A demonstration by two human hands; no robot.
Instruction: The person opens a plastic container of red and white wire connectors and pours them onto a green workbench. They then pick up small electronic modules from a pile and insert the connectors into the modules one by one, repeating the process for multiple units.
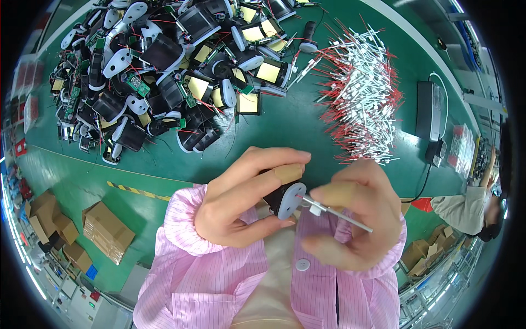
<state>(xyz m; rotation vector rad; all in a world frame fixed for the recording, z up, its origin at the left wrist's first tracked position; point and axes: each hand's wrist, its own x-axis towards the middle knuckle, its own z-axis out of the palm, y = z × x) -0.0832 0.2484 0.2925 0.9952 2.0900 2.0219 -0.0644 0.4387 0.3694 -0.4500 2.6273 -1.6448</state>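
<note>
My left hand (249, 197) is closed round a black cylindrical unit (274, 198) with a pale grey, holed end cap (292, 200), which faces right. A white lead with a small white connector (316, 209) reaches from a hole in the cap, where a bit of red shows, out across my right hand (359, 214). That hand is smeared by motion; its thumb and forefinger stand apart, the forefinger close beside the lead. Both hands wear pale finger covers. Beyond them, a large heap of similar black units (164, 52) with grey caps, green circuit boards and yellow pads covers the table's left part.
A long pile of white-and-red leads (364, 93) lies right of the heap on the green table (279, 129). One black unit (309, 37) stands between them. Farther right are a black power adapter (429, 109) with a cable and a clear bag (461, 149). Another person (466, 211) sits at right.
</note>
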